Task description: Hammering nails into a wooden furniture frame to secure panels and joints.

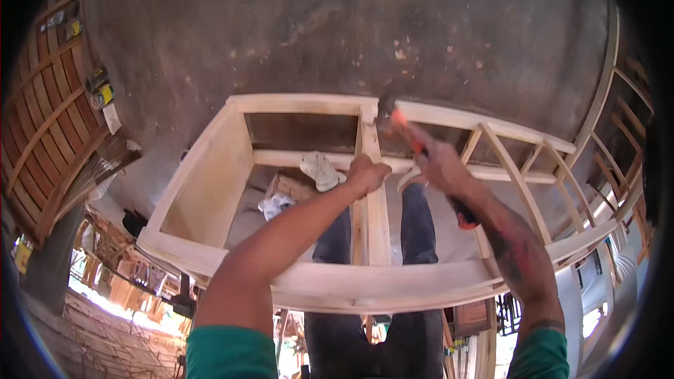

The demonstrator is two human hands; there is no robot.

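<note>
Two hands work on a pale wooden frame [210, 189] that fills the middle of the view, over a grey concrete floor [337, 28]. It looks like an unfinished cabinet carcass: the outer rails and the near rail [365, 284] are joined, the left bay is boxed in with a side panel, and a centre post [371, 196] divides it. The right bay is only a skeleton of thin slanted struts [519, 182], with no panels, so the build seems partly done, with cladding and finish left.

Dark slatted panels [42, 119] lean at the left edge, and more bare frames [625, 133] stand at the right. The person's legs in dark trousers [418, 224] show through the frame, with a pale shoe [319, 170] in the left bay.

The left hand [366, 174] rests on the centre post near its top, fingers curled over the wood, bracing it. The right hand [442, 167] is wrapped tight round the orange-and-black handle of a hammer [421, 147]; its blurred head is just beside the joint where post meets far rail [302, 104]. Whether a nail sits there cannot be told.
</note>
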